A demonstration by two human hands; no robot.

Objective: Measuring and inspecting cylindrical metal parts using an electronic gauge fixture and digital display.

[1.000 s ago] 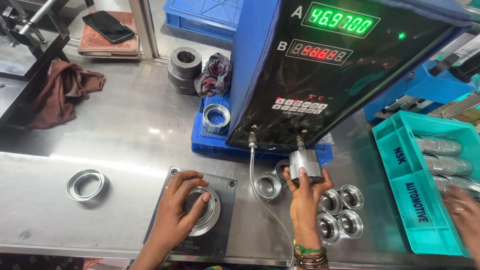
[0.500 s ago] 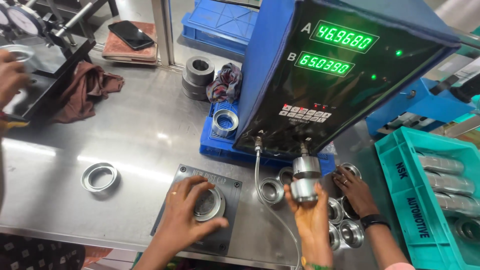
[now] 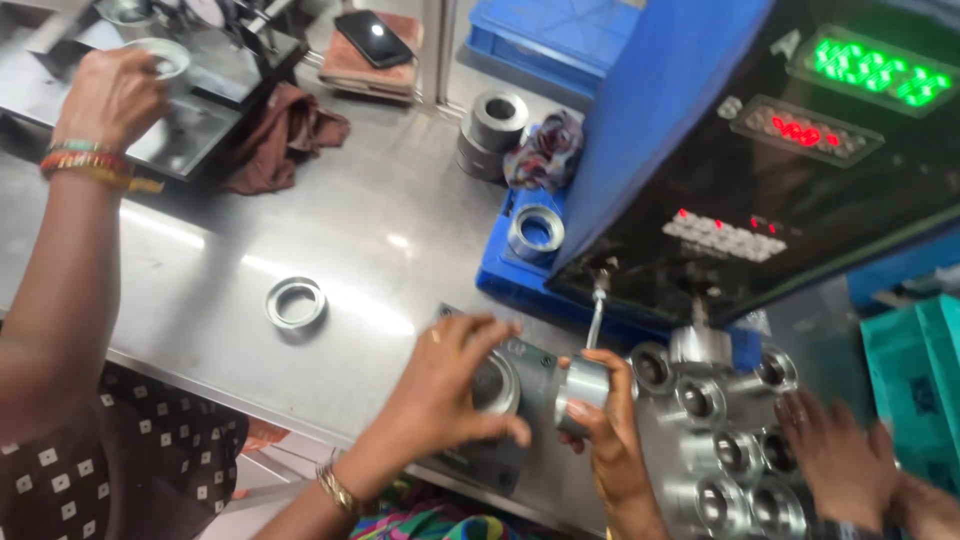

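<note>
left hand [image 3: 455, 385]: gold bangle at wrist | right hand [image 3: 610, 440]: bare | sleeves: none

We have one view only: head cam, looking steeply down and slightly forward at the steel surface [image 3: 200, 300]. Close range, our hands [image 3: 450, 390] fill bottom centre. Frame tilted, blue gauge unit [image 3: 650, 130] cropped top right. Nothing overlaps with a second view.
</note>
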